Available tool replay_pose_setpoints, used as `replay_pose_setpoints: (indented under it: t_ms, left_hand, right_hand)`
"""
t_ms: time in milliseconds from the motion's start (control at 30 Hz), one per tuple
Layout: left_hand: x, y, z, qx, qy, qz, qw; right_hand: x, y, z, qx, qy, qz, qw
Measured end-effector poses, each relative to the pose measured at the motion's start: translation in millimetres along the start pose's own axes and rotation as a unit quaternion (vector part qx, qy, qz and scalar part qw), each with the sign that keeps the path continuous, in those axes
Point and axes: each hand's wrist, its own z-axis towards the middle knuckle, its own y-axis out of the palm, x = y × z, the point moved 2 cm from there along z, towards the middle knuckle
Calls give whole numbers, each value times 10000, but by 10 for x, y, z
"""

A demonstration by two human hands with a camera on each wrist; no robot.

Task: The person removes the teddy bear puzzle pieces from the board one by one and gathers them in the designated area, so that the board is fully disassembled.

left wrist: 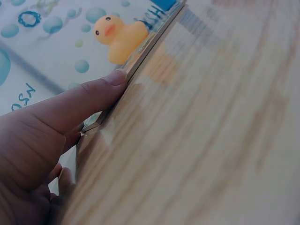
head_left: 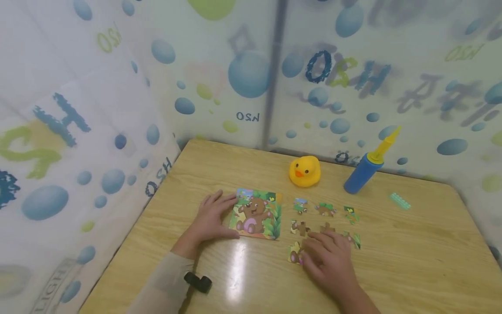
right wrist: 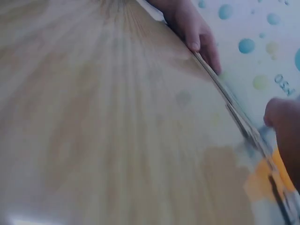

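A square picture board [head_left: 256,213] showing a brown bear lies flat on the table. My left hand [head_left: 211,218] rests at its left side, thumb along the near edge and fingers at the upper left corner. The left wrist view shows the thumb [left wrist: 79,101] lying against the board's edge. To the right, loose jigsaw pieces [head_left: 301,227] are laid out in rows. My right hand [head_left: 331,261] is over the lower rows, fingers bent slightly, thumb beside a bottom-row piece [head_left: 294,253]. What lies beneath its palm is hidden.
A yellow rubber duck [head_left: 305,171] sits behind the pieces. A blue hand pump [head_left: 364,174] with a yellow nozzle stands near the table's back edge. A small green toy brick [head_left: 400,201] lies at the right. A patterned curtain [head_left: 219,87] borders the wooden table [head_left: 423,261].
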Motion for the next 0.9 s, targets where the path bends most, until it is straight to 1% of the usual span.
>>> replay_pose_setpoints:
  t_ms: [100,200,267,333,400,600,767,833,900]
  left_hand:
    - [-9,30,18,-24,46,73,10000]
    - [1,34,23,-28,62,62,10000]
    - [12,20,16,-28,36,29,10000]
    - [19,1,4,-15,-1,-14,10000]
    - [25,-11,1,-3,0,-6,10000]
    - [15,-22,5,45,35,39,10000]
    - [2,-11,3,72,40,26,10000]
    - [6,-10,-2,56,34,-13,10000]
    - [10,-10,-7,52,20,-51,10000]
  right_hand:
    - [-95,102,140,-16,-217,-155,9996]
    - [-178,227,247,-274,-220,-343,9988]
    - [-224,334,301,-595,-66,-462,9971]
    - [-263,442,348,-968,175,-599,9933]
    - [-295,531,395,-1226,374,-678,9894]
    - [-391,723,544,-1671,760,-879,9791]
    - [-416,822,646,-2202,1171,-1032,9629]
    - [-413,841,658,-2343,1321,-972,9582]
    - [-407,849,661,-2391,1445,-838,9565]
